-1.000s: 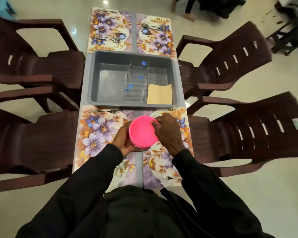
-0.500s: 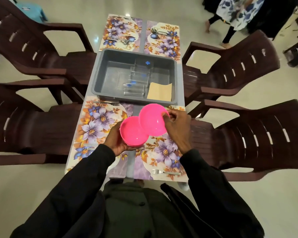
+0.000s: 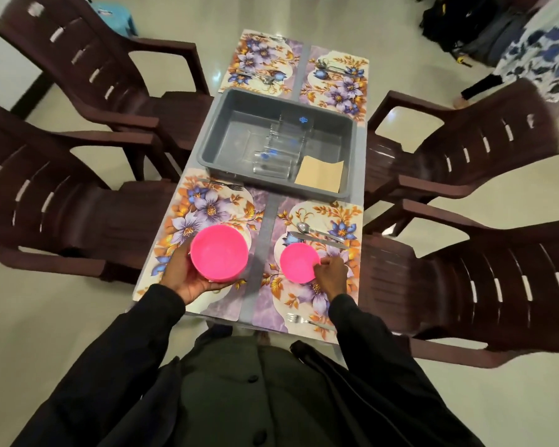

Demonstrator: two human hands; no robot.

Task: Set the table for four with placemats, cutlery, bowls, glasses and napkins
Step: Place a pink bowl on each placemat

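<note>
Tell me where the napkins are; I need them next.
In the head view, the napkins lie in the grey tub's near right corner, beside the glasses.

Two bright pink bowls (image 3: 219, 257). Placemats (image 3: 333, 83) cream and lilac, purple-blue flowers, orange leaves. Grey tub (image 3: 213, 137). Tan napkin (image 3: 319, 174). Dark brown chairs (image 3: 484, 146). Black sleeves (image 3: 136, 333).

Glossy pink plastic bowl (image 3: 219, 257), matt grey plastic tub (image 3: 213, 146), shiny metal spoon (image 3: 317, 230)
</note>
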